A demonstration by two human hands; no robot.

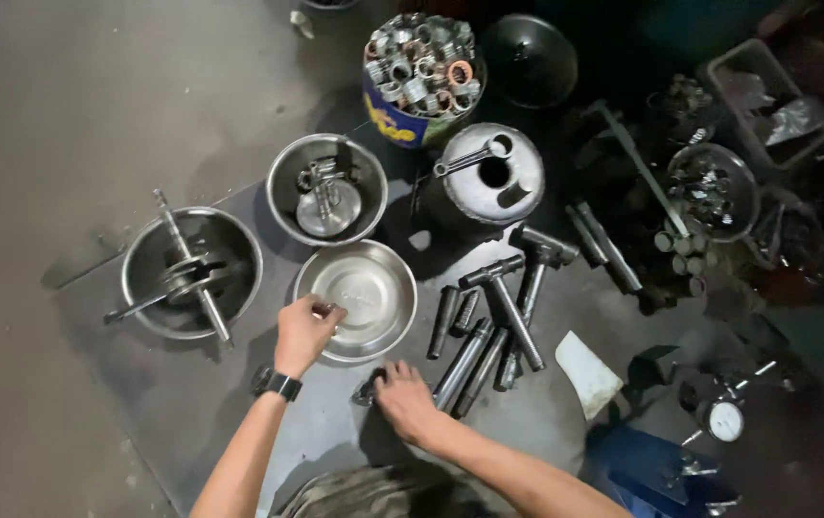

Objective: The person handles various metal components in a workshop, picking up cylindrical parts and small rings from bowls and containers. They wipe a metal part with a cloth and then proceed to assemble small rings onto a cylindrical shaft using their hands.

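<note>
Topping blue-and-yellow tin [402, 123] (round): metal rings [423, 59]

shallow steel bowl [369, 293] upright, small dark metal part [366, 391] just below it

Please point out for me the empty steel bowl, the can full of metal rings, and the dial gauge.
Empty steel bowl [373, 293]: head view, bare inner bottom.
Can of metal rings [394, 123]: head view, blue side wall.
Dial gauge [724, 420]: head view, white round face.
</note>
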